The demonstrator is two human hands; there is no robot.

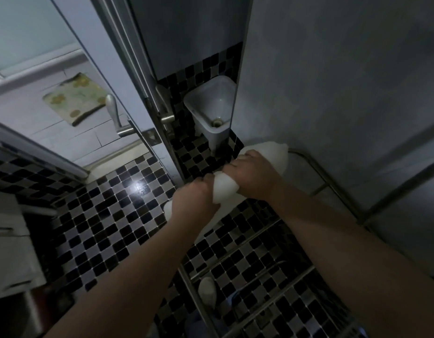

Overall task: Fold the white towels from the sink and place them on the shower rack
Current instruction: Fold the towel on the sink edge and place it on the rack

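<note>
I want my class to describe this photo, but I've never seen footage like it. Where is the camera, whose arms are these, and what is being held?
There is no machine here. A person wears a wide-angle camera on the head, so the single picture looks forward and down along their own bare arms. The left hand and the right hand both grip a white towel, bunched into a long roll and held above the black-and-white tiled floor. Just right of it are the metal bars of the shower rack. Beyond the hands are a door handle and a small white corner basin. The room is dim, so finer detail is unclear.
</note>
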